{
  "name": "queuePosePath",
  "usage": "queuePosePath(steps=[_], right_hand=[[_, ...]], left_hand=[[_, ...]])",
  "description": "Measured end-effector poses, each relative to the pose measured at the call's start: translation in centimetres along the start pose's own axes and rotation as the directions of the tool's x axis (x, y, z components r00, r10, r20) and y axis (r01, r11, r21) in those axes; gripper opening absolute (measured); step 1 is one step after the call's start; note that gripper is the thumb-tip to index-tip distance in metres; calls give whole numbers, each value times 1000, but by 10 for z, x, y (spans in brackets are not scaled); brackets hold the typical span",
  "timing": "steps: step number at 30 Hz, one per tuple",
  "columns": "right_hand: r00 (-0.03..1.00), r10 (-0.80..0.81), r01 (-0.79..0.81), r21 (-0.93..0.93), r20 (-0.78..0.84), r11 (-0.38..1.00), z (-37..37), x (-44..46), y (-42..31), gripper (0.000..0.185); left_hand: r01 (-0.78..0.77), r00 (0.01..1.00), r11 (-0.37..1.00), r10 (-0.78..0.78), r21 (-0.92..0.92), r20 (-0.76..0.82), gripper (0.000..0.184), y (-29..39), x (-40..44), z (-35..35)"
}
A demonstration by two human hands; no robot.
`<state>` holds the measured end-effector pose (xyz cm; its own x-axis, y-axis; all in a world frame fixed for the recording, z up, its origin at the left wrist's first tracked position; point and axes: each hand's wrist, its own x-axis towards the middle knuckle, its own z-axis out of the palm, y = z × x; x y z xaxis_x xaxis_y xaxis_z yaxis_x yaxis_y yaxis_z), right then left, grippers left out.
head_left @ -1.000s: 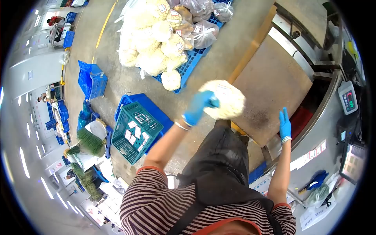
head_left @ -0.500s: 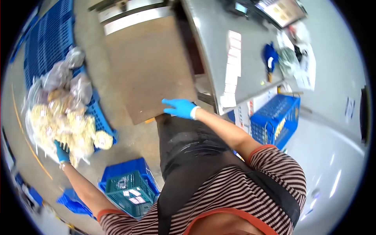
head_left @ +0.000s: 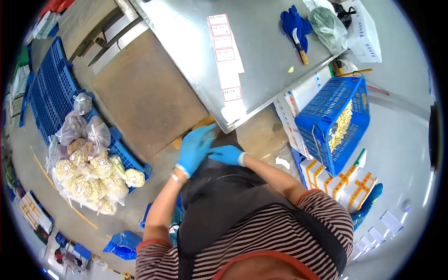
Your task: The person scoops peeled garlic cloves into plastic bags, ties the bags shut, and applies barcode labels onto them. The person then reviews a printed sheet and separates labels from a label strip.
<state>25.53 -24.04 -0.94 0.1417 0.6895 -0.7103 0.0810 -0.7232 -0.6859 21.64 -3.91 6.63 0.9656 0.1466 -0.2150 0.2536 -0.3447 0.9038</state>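
Observation:
My left hand [head_left: 192, 150], in a blue glove, is in front of my dark apron [head_left: 233, 191], its fingers stretched out and slightly blurred. Close beside it is my right hand [head_left: 227, 155], also blue-gloved, its fingers pointing left toward the left hand. I cannot tell whether the two gloves touch. Nothing shows in either hand. Just beyond them lies the near edge of a brown flat board [head_left: 149, 98]. To the left, clear bags of pale pieces [head_left: 88, 175], several with white labels, are piled at a blue plastic pallet [head_left: 56, 84].
A metal table [head_left: 266, 51] bears a strip of red-bordered labels [head_left: 223, 43], a wooden-handled knife [head_left: 298, 46] and a blue cloth-like item [head_left: 290, 21]. Right of it, a blue basket [head_left: 308, 119] holds loose pale pieces, above taped white boxes [head_left: 338, 186]. A blue crate [head_left: 126, 240] sits lower left.
My left hand has left the bagged pile and come in front of my apron beside the right hand. The right hand has come off the brown board. The camera view has turned.

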Motion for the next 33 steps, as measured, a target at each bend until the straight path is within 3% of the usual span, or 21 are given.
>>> queuePosePath(steps=[1, 3, 5, 8, 9, 12, 17, 20, 21, 23, 25, 27, 29, 31, 33], right_hand=[[998, 60, -59, 51, -8, 997, -7, -17, 15, 51], [976, 202, -189, 147, -84, 971, -20, -49, 45, 49], [934, 117, -77, 129, -337, 989, -19, -75, 96, 48], [845, 190, -57, 269, -500, 962, -32, -106, 159, 45], [805, 229, -77, 286, -547, 955, -37, -113, 175, 44], [777, 432, -185, 490, -458, 852, -56, -134, 210, 40], [769, 358, -147, 398, -530, 906, -70, -143, 255, 39], [794, 282, -106, 333, -539, 937, -74, -135, 273, 44], [797, 295, 28, 519, -528, 854, -80, -130, 276, 45], [806, 319, 275, 793, -498, 544, -99, -111, 279, 48], [648, 365, 303, 665, -669, 682, -155, -105, 226, 54], [505, 484, 519, 700, -715, 491, -208, -79, 194, 62], [345, 496, 658, 582, -797, 477, -250, -47, 185, 66], [166, 637, 657, 566, -752, 498, -280, -21, 154, 65], [-27, 719, 475, 624, -694, 620, -287, 0, 144, 64]], left_hand=[[-93, 993, 996, 92, 8, 72, 32, 17, 22, 17], [-197, 975, 960, 171, 198, 143, 38, 35, 59, 53], [-226, 974, 874, 212, 430, 81, 47, 44, 96, 84], [-153, 968, 739, 247, 656, -53, 57, 33, 142, 114], [-103, 968, 713, 234, 694, -96, 58, 32, 155, 119], [19, 976, 641, 155, 767, -154, 61, 11, 178, 133], [73, 988, 625, 61, 777, -142, 63, 14, 188, 137], [33, 980, 645, 131, 764, -152, 50, 18, 193, 134], [23, 978, 655, 142, 755, -153, 46, 19, 194, 131], [6, 974, 673, 163, 740, -156, 41, 26, 197, 126], [-16, 971, 687, 183, 726, -153, 35, 22, 197, 124], [-44, 966, 697, 213, 716, -148, 29, 13, 200, 119], [-102, 961, 712, 251, 695, -116, 26, 8, 200, 110], [-156, 963, 730, 262, 665, -62, 26, 2, 197, 97], [-203, 968, 758, 252, 620, 9, 28, -7, 198, 86]])
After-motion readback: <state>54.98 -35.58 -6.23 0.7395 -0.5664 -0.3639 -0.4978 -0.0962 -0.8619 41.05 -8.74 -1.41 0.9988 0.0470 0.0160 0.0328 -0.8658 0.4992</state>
